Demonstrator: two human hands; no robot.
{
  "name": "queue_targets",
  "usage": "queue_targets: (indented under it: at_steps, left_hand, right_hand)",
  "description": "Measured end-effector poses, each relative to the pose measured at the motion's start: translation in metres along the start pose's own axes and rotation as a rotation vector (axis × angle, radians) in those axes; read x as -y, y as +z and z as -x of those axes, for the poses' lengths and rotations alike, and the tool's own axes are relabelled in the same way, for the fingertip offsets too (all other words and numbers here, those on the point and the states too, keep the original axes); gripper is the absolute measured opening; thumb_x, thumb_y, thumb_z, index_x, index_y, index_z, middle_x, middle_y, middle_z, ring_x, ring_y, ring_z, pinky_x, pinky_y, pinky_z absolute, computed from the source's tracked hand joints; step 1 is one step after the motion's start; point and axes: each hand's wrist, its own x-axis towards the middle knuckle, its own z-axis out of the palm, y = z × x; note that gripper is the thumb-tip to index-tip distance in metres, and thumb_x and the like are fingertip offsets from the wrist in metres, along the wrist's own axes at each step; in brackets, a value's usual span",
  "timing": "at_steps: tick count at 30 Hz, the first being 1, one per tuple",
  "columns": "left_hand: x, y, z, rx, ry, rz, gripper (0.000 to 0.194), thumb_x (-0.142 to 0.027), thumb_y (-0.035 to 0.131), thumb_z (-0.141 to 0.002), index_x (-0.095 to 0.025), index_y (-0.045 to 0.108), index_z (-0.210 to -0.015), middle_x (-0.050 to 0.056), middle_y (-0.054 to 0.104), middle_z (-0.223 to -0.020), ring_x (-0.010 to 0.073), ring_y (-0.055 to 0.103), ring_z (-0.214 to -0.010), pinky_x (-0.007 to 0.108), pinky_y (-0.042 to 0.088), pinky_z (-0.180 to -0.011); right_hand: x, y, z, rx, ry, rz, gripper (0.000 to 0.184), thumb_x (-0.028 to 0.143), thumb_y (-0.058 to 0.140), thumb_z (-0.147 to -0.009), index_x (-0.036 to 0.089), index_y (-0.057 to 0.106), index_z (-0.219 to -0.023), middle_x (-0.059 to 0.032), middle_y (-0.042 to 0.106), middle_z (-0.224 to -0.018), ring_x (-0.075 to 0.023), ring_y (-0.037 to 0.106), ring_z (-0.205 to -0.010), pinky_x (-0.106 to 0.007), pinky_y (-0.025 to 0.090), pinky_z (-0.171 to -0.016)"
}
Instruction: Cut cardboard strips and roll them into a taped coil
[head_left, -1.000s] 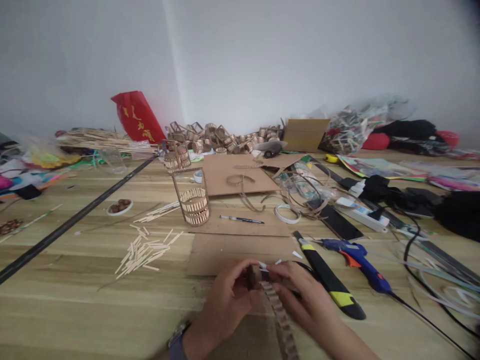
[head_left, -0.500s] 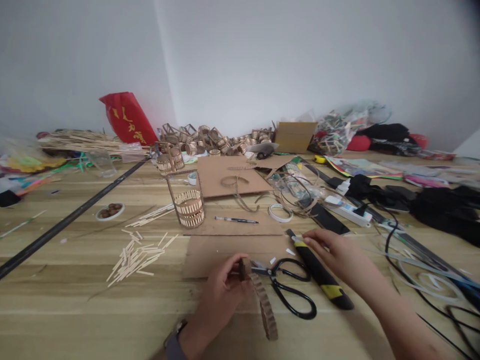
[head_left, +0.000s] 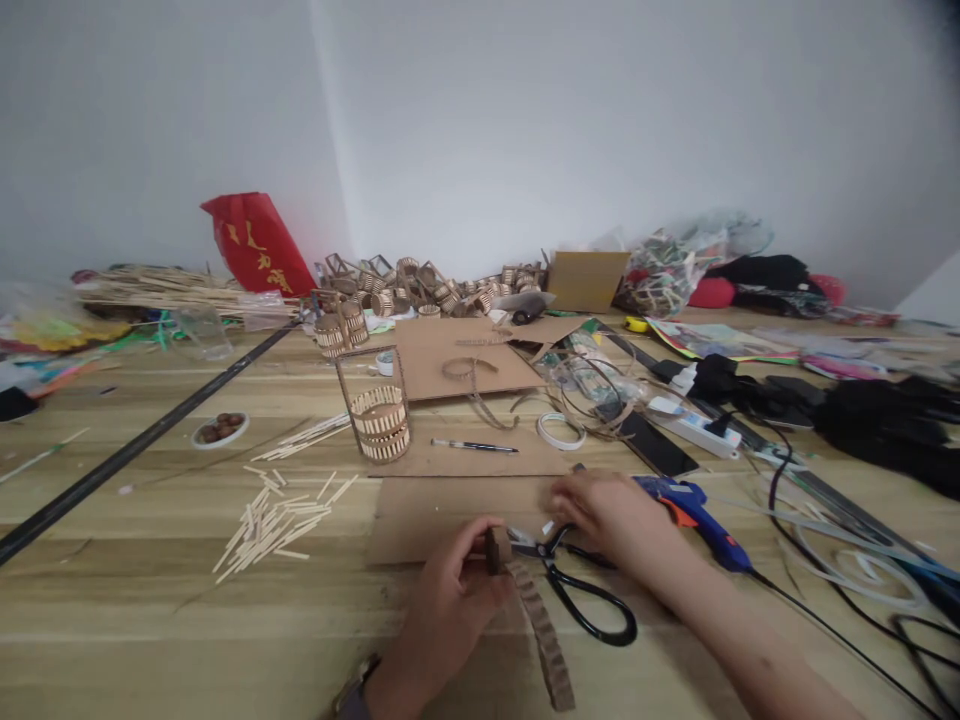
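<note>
My left hand [head_left: 461, 590] is closed on a strip of corrugated cardboard [head_left: 547, 635], rolled at its top between the fingers, its loose end hanging down to the right. Scissors [head_left: 592, 605] with black handles lie just right of the strip, their blades close to the rolled end. Over the upper scissor handle hovers my right hand [head_left: 604, 515], its fingers bent and blurred, so whether they hold anything does not show. The utility knife is mostly hidden beneath that hand and forearm. A blue glue gun [head_left: 701, 520] lies to the right of my right wrist.
A slatted bucket [head_left: 380, 425] with a tall cardboard handle stands beyond my left hand, near loose sticks [head_left: 274, 525]. A pen [head_left: 474, 446] and a tape roll [head_left: 561, 431] lie on and beside cardboard. Cables [head_left: 840, 600] run along the right. Many small buckets [head_left: 427, 285] are piled behind.
My right hand has moved left from the utility knife to above the scissors, uncovering the glue gun and covering most of the knife. My left hand keeps the cardboard strip, its loose end swung slightly right.
</note>
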Motion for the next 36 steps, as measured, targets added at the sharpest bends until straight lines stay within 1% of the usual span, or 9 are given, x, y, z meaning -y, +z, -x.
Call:
queue_targets:
  at_steps: [2, 5, 14, 19, 23, 27, 30, 33, 36]
  left_hand:
    - [0.001, 0.000, 0.000, 0.001, 0.009, -0.003, 0.046, -0.035, 0.073, -0.079, -0.019, 0.060, -0.120, 0.011, 0.068, -0.115, 0.0268, 0.064, -0.105, 0.035, 0.050, -0.089]
    - [0.007, -0.001, 0.000, -0.004, 0.003, -0.019, 0.050, -0.037, 0.073, -0.078, -0.019, 0.060, -0.122, 0.012, 0.067, -0.116, 0.0275, 0.063, -0.105, 0.037, 0.050, -0.091]
    - [0.010, 0.002, -0.002, -0.001, 0.019, -0.021, 0.047, -0.033, 0.071, -0.079, -0.019, 0.058, -0.123, 0.011, 0.068, -0.115, 0.0258, 0.064, -0.103, 0.036, 0.050, -0.090]
    - [0.007, 0.001, -0.003, -0.022, 0.029, -0.058, 0.047, -0.036, 0.071, -0.080, -0.019, 0.059, -0.122, 0.010, 0.068, -0.113, 0.0243, 0.064, -0.101, 0.034, 0.051, -0.088]
    - [0.011, 0.001, -0.005, -0.066, 0.000, -0.044, 0.051, -0.038, 0.074, -0.077, -0.020, 0.058, -0.122, 0.010, 0.067, -0.111, 0.0238, 0.063, -0.099, 0.035, 0.050, -0.087]
    - [0.012, 0.006, -0.006, -0.084, -0.013, 0.020, 0.050, -0.033, 0.075, -0.074, -0.018, 0.060, -0.120, 0.010, 0.066, -0.105, 0.0230, 0.063, -0.094, 0.034, 0.050, -0.084]
    - [0.013, 0.008, -0.007, -0.115, 0.029, 0.035, 0.046, -0.028, 0.077, -0.070, -0.018, 0.065, -0.113, 0.008, 0.066, -0.098, 0.0222, 0.062, -0.090, 0.032, 0.050, -0.080]
    - [0.019, 0.007, -0.011, -0.127, 0.024, 0.056, 0.046, -0.025, 0.078, -0.067, -0.018, 0.067, -0.111, 0.007, 0.066, -0.094, 0.0218, 0.062, -0.088, 0.030, 0.049, -0.076]
    - [0.027, 0.005, -0.014, -0.127, -0.003, 0.058, 0.050, -0.020, 0.078, -0.065, -0.019, 0.066, -0.114, 0.006, 0.066, -0.096, 0.0214, 0.062, -0.086, 0.030, 0.049, -0.075]
  right_hand:
    - [0.020, 0.006, 0.010, 0.041, -0.088, -0.045, 0.026, 0.023, 0.047, -0.094, 0.022, 0.072, -0.091, -0.0067, 0.075, -0.092, -0.0215, 0.067, -0.090, -0.030, 0.043, -0.079]
    - [0.038, 0.013, 0.022, 0.073, -0.074, 0.006, 0.024, 0.023, 0.048, -0.095, 0.020, 0.072, -0.093, -0.0086, 0.073, -0.094, -0.0239, 0.066, -0.093, -0.034, 0.040, -0.081]
    - [0.033, 0.007, 0.011, 0.050, -0.118, 0.069, 0.026, 0.025, 0.047, -0.097, 0.019, 0.071, -0.093, -0.0088, 0.072, -0.094, -0.0226, 0.065, -0.092, -0.033, 0.038, -0.079]
    - [0.032, -0.001, -0.035, 0.011, -0.135, 0.137, 0.026, 0.027, 0.047, -0.095, 0.018, 0.071, -0.089, -0.0107, 0.072, -0.095, -0.0230, 0.065, -0.092, -0.031, 0.042, -0.079]
    - [0.031, 0.007, -0.091, -0.068, -0.099, 0.191, 0.029, 0.030, 0.048, -0.095, 0.014, 0.065, -0.112, -0.0174, 0.067, -0.114, -0.0277, 0.060, -0.108, -0.036, 0.044, -0.089]
    - [0.032, 0.013, -0.152, -0.153, -0.085, 0.234, 0.059, 0.037, 0.057, -0.091, 0.013, 0.041, -0.142, -0.0227, 0.034, -0.154, -0.0347, 0.032, -0.140, -0.046, 0.033, -0.107]
    - [0.037, 0.016, -0.191, -0.155, -0.100, 0.258, 0.072, 0.039, 0.066, -0.086, 0.017, 0.035, -0.147, -0.0199, 0.023, -0.159, -0.0396, 0.022, -0.144, -0.056, 0.031, -0.108]
    - [0.042, 0.019, -0.217, -0.151, -0.139, 0.276, 0.057, 0.036, 0.063, -0.090, 0.021, 0.044, -0.141, -0.0143, 0.038, -0.151, -0.0352, 0.041, -0.133, -0.058, 0.039, -0.103]
    - [0.043, 0.020, -0.232, -0.136, -0.150, 0.281, 0.039, 0.034, 0.060, -0.094, 0.019, 0.054, -0.130, -0.0098, 0.056, -0.132, -0.0258, 0.059, -0.112, -0.049, 0.051, -0.092]
